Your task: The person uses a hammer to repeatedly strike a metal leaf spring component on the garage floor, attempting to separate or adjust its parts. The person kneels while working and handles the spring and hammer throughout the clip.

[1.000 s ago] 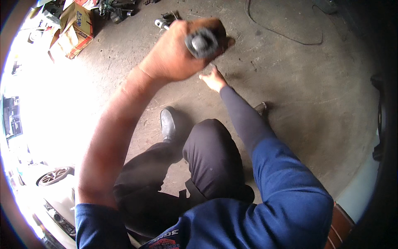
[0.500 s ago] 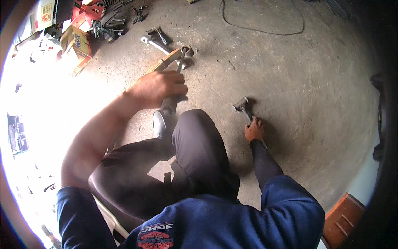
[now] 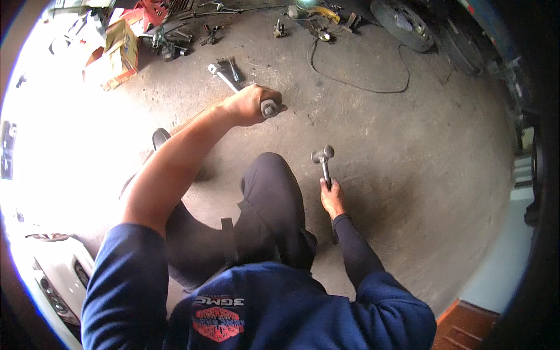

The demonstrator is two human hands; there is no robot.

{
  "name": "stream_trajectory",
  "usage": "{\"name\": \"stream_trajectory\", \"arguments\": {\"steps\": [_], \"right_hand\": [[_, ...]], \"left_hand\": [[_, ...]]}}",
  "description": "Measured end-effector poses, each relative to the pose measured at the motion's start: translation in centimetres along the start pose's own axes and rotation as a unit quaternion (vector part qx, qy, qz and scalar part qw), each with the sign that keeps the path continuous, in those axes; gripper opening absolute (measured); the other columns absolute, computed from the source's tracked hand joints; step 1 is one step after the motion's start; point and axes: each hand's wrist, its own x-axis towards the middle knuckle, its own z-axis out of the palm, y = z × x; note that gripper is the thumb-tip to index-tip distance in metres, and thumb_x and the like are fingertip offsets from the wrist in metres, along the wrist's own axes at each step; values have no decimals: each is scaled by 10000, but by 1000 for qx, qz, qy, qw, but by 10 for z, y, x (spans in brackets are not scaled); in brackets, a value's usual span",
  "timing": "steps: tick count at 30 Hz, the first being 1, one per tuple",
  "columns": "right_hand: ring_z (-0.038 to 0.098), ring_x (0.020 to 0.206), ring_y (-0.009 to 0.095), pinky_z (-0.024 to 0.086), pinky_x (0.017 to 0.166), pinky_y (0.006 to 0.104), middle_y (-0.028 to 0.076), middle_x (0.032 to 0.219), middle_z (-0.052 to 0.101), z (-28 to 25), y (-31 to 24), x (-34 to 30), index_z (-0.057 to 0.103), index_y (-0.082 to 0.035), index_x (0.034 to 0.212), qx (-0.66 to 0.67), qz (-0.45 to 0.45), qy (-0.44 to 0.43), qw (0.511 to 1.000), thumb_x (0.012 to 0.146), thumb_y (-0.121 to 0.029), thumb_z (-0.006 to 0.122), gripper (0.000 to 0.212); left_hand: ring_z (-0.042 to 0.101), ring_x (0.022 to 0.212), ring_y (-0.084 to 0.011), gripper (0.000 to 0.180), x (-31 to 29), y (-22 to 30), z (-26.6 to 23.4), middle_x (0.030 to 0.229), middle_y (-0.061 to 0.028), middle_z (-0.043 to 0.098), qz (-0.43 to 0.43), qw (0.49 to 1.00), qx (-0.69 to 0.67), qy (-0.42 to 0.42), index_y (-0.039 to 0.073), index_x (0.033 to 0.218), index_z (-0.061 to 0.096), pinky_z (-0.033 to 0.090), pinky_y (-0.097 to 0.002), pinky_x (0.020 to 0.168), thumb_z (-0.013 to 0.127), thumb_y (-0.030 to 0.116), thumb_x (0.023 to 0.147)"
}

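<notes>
My left hand (image 3: 251,106) is wrapped round a thick-handled rod tool (image 3: 269,108). Its round butt end points up at me, and its shaft is hidden beneath the fist. A long, flat metal strip (image 3: 197,121) on the floor shows as a thin edge along my left forearm; the rest of it is covered. My right hand (image 3: 332,199) grips a hammer (image 3: 322,154) by its handle, with the steel head raised to the right of my knee. Just beyond my left hand lies a large silver wrench (image 3: 222,75), partly hidden by the fist.
Small tools (image 3: 234,69) lie beside the wrench. At the far left are a torn cardboard box (image 3: 121,55), a red stand (image 3: 150,14) and metal parts (image 3: 164,44). A cable (image 3: 356,87) loops across the floor towards a wheel (image 3: 402,26). A white plastic chair (image 3: 64,265) stands lower left.
My left fist has moved up and right, tipping the rod tool upright, its butt towards me. My right hand has brought the hammer left and turned its head. My left foot has shifted left.
</notes>
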Motion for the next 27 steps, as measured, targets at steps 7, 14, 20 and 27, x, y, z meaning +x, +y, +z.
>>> {"name": "stream_trajectory", "arguments": {"steps": [7,14,20,27], "right_hand": [[490,573,54,393,486,210,-13,767,556,-163,-239,-58,543,-123,1077,330,-243,-1,912,1063,-483,558,361],[329,486,81,285,399,240,-25,666,401,-263,-411,-143,523,-99,1094,476,-604,66,636,980,-754,443,670],[585,614,328,457,558,444,158,717,583,-113,-368,-85,592,-48,928,93,-465,26,880,1020,-516,572,478],[482,587,202,425,582,388,82,616,521,-84,-292,-58,550,-16,803,-53,-309,4,950,1066,-554,496,601]], "left_hand": [[519,604,-282,363,10,-8,-6,672,-173,583,-46,989,-59,127,10,772,603,461,-423,612,751,299,935],[551,649,-340,359,17,-29,-6,728,-207,638,-56,981,-84,168,8,829,651,495,-446,662,716,349,919],[662,752,-430,288,26,-45,-4,831,-241,701,-46,983,-35,172,43,961,713,537,-464,703,754,294,828],[733,926,-380,344,16,-56,-3,950,-202,753,-66,987,-83,119,113,1124,746,562,-451,812,767,303,839]]}}
